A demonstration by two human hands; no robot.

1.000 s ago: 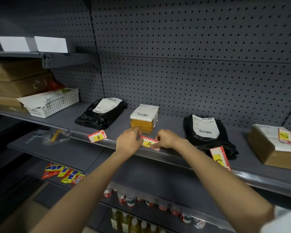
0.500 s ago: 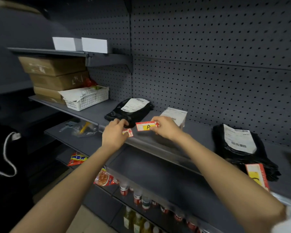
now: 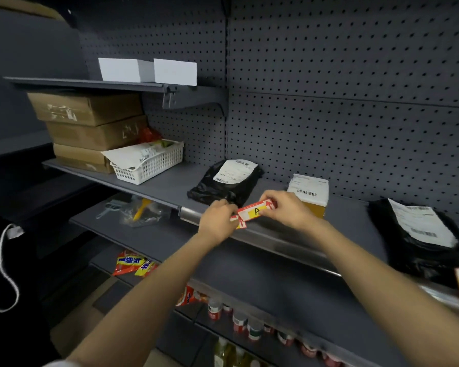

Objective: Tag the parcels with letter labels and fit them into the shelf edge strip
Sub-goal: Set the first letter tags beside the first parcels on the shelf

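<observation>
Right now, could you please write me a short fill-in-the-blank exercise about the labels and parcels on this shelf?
1. The label held between the left hand and the right hand carries the letter ____.
2. The white basket stands beside a stack of brown ____.
3. The parcel behind the right hand is a box, while the parcel behind the left hand is a black ____.

Missing words: A; boxes; bag
</observation>
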